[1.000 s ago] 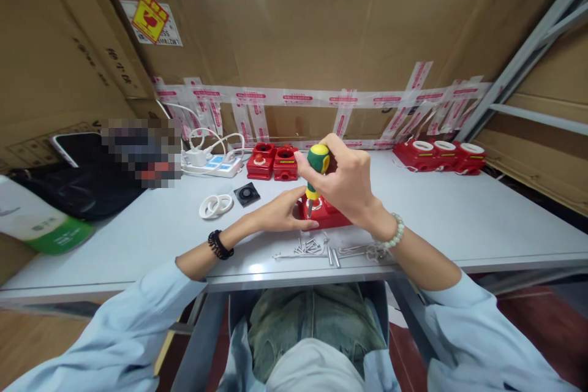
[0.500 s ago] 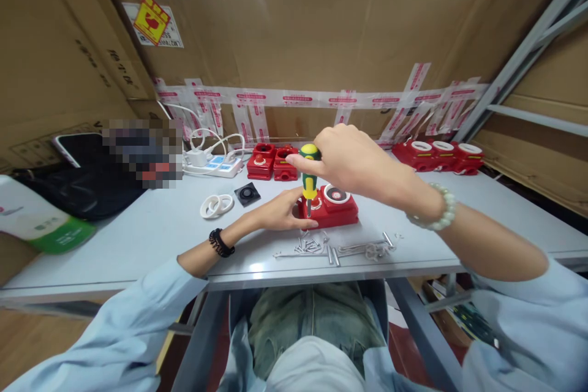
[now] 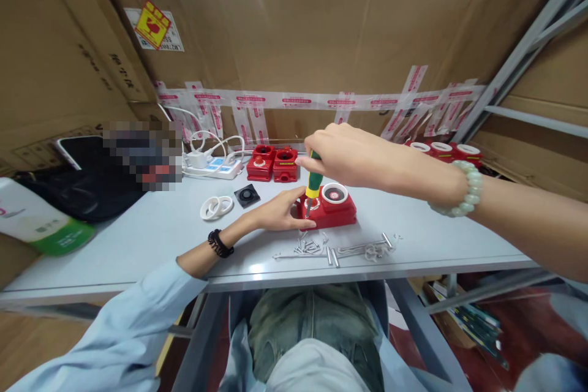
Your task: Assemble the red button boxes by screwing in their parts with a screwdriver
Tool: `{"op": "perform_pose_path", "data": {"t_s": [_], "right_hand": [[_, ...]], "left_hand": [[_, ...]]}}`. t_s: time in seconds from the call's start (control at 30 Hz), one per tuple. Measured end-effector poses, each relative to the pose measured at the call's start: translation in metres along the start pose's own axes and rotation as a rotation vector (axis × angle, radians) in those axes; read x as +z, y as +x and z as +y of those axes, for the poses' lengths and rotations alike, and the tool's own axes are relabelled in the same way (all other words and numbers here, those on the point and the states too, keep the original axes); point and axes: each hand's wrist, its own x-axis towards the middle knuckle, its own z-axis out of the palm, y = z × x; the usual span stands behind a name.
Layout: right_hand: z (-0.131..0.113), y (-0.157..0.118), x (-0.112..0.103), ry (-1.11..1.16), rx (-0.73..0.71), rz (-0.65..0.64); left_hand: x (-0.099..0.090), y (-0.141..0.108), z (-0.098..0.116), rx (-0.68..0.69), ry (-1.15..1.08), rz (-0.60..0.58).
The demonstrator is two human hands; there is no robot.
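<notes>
Red housing [image 3: 337,218]: lay flat on the pale table [image 3: 422,215] directly before the person, a white-rimmed disc [image 3: 335,195] facing up towards its right end

Left hand [image 3: 278,211]: clamped on the housing's left end, thumb along the near side and fingers apart from it towards the back; this firm brace looked right for resisting twist

Right hand [image 3: 333,147]: closed round the handle from above, thumb pressed to its side; how the hidden fingers curled could not be told

Screwdriver [image 3: 314,184]: green and yellow, pointing down, its top leaning slightly rightward; a shaft square to the surface, with steady downward pressure, seemed the better hold

Screwdriver tip [image 3: 307,215]: met the housing's near left corner just beside the left thumb, so a slip could have caught it; moving the thumb farther off seemed safer

Loose screws [image 3: 307,247]: lay between the housing and the table's near edge, beside metal pins [image 3: 332,257], where a stray sleeve might have scattered them
</notes>
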Motion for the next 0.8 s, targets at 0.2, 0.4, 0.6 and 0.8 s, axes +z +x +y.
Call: {"op": "perform_pose_path", "data": {"t_s": [0.2,0.4,0.6,0.8], "right_hand": [[-0.005,-0.005,-0.010,0.027,-0.128,-0.070],[0.002,-0.001,0.015,-0.027,0.053,0.114],[-0.001,-0.002,0.001,0.178,-0.136,-0.076],[-0.001,0.003,0.015,0.070,-0.037,0.035]], "left_hand": [[0.000,0.000,-0.002,0.035,-0.037,-0.009],[0.000,0.000,-0.001,-0.015,0.027,0.008],[0.001,0.000,-0.002,0.044,-0.004,0.007],[0.000,0.000,-0.001,0.017,0.024,0.007]]}}
